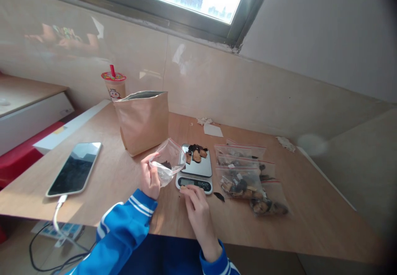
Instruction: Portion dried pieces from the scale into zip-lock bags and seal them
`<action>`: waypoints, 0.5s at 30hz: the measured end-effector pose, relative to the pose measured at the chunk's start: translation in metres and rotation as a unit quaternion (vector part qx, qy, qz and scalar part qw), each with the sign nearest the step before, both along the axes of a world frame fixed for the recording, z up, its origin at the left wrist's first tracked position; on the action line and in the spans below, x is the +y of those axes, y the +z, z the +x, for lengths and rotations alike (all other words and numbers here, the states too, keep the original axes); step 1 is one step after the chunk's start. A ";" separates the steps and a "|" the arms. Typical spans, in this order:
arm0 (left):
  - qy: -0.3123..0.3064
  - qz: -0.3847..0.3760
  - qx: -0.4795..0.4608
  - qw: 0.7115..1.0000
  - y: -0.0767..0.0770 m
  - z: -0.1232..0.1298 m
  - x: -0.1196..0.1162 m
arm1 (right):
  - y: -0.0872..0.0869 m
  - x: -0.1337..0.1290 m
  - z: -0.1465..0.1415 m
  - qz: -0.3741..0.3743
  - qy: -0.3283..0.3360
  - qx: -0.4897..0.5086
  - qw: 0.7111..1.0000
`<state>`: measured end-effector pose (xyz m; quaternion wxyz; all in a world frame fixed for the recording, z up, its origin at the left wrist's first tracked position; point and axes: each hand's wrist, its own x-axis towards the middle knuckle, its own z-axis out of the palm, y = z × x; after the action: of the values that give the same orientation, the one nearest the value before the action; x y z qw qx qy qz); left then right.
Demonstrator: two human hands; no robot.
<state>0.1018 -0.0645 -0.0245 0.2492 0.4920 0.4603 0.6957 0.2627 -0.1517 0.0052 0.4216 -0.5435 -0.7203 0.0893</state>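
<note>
My left hand (pixel 151 178) is closed on a clear zip bag (pixel 169 159), holding its mouth open. A few dark dried pieces (pixel 166 164) lie inside the bag. Dried slices (pixel 197 155), tan and blackish, are heaped on the metal plate of a small kitchen scale (pixel 198 170). My right hand (pixel 196 204) is at the scale's front edge, by its display, fingertips drawn together. Whatever may be between those fingertips is too small to make out. One loose dark piece (pixel 218 197) lies on the table just right of the scale.
Several filled zip bags (pixel 240 180) overlap to the right. A brown paper pouch (pixel 144 122) stands open behind my left hand, with a drink cup (pixel 115 87) behind it. A phone (pixel 75 169) on a cable lies left. White paper (pixel 213 130) lies near the wall.
</note>
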 end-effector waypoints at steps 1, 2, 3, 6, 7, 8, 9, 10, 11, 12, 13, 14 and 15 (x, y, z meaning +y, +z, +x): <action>-0.011 0.007 0.001 1.000 0.001 0.000 -0.001 | 0.009 0.002 -0.001 0.014 -0.015 0.036 0.999; -0.020 0.015 0.006 1.000 0.003 0.000 -0.001 | 0.019 0.005 -0.003 0.033 -0.038 0.074 0.996; -0.023 0.023 0.016 0.999 0.005 0.000 -0.002 | 0.030 0.009 -0.004 0.054 -0.063 0.110 0.990; -0.028 0.050 0.055 0.997 0.012 -0.001 -0.005 | 0.062 0.026 -0.008 0.082 -0.071 0.149 0.983; -0.032 0.058 0.064 0.996 0.013 -0.001 -0.006 | 0.070 0.033 -0.009 0.080 -0.046 0.129 0.987; -0.036 0.066 0.068 0.995 0.014 -0.001 -0.006 | 0.075 0.039 -0.008 0.078 -0.025 0.105 0.991; -0.040 0.073 0.064 0.994 0.014 -0.001 -0.006 | 0.077 0.046 -0.006 0.076 -0.016 0.086 0.993; -0.042 0.078 0.056 0.995 0.013 -0.001 -0.005 | 0.076 0.053 -0.004 0.074 -0.023 0.075 0.994; -0.039 0.079 0.043 0.995 0.012 -0.001 -0.004 | 0.072 0.060 -0.001 0.070 -0.044 0.068 0.994; -0.033 0.077 0.030 0.996 0.010 0.000 -0.003 | 0.065 0.067 0.002 0.059 -0.069 0.059 0.994; -0.025 0.069 0.019 0.997 0.009 0.000 -0.002 | 0.056 0.074 0.005 0.038 -0.088 0.039 0.995; -0.015 0.059 0.010 0.998 0.006 0.000 -0.001 | 0.047 0.080 0.007 0.009 -0.096 0.005 0.995; -0.003 0.047 0.004 0.999 0.005 0.000 0.000 | 0.038 0.087 0.008 -0.025 -0.095 -0.037 0.994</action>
<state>0.1016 -0.0642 -0.0199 0.2262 0.5077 0.4267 0.7134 0.2712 -0.0650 0.0430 0.3877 -0.6230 -0.6777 0.0469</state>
